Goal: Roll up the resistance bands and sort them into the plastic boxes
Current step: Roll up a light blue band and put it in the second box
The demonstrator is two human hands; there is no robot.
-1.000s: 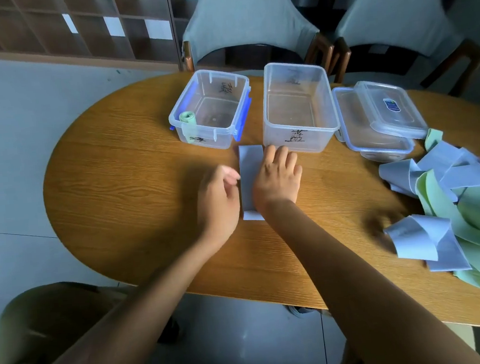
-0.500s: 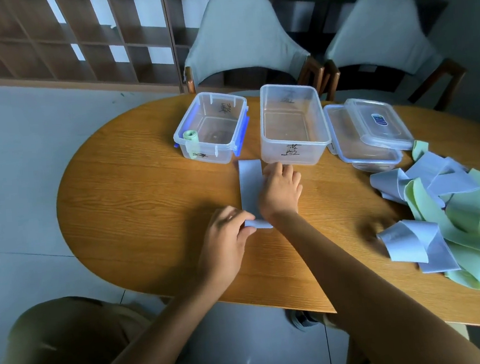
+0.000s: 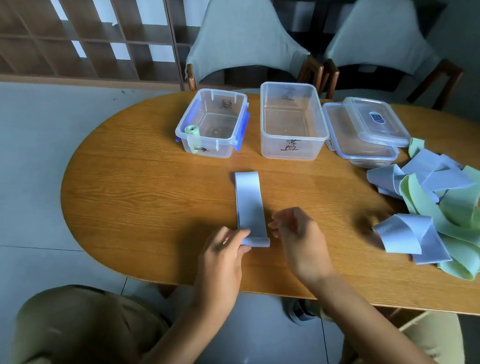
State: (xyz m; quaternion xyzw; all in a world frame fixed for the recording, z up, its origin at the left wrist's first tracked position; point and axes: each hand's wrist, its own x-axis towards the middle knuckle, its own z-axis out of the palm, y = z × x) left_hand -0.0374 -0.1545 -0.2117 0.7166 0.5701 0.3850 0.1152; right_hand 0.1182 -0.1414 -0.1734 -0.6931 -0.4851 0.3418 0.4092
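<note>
At the near edge of the table [image 3: 136, 208], the left hand [image 3: 221, 259] pinches the near left corner of a pale blue band [image 3: 249, 207], thumb and fingertips closed on the end where the strip curls up a little. The right hand [image 3: 299, 240] hovers just beside the near right corner with its fingers loosely curled; it appears to hold nothing, though whether a fingertip touches the band's edge cannot be told.

The band lies flat and straight, running from the hands away toward the far edge of the table. It looks thin, light and limp, like soft rubber sheet, so it will likely drape and spring back if let go. Its surface probably grips the wood a little, which should help a roll stay tight. The sensible place to take hold is the near end, both corners at once, so the first turn starts square; a one-sided pinch would likely roll it crooked into a cone.

Toward the right edge sits a loose heap of more bands [image 3: 444, 210], blue and green tangled together.

Farther off, near the far edge, stand the boxes. The left box [image 3: 236, 115], with blue clips, already holds one rolled green band [image 3: 192, 132] standing in its near left corner. The middle box [image 3: 294, 148] carries dark handwriting on its wall and looks empty, so it is probably meant for the blue ones. To its right two lids [image 3: 373, 123] are stacked. Beyond the table are two chairs [image 3: 243, 36].
</note>
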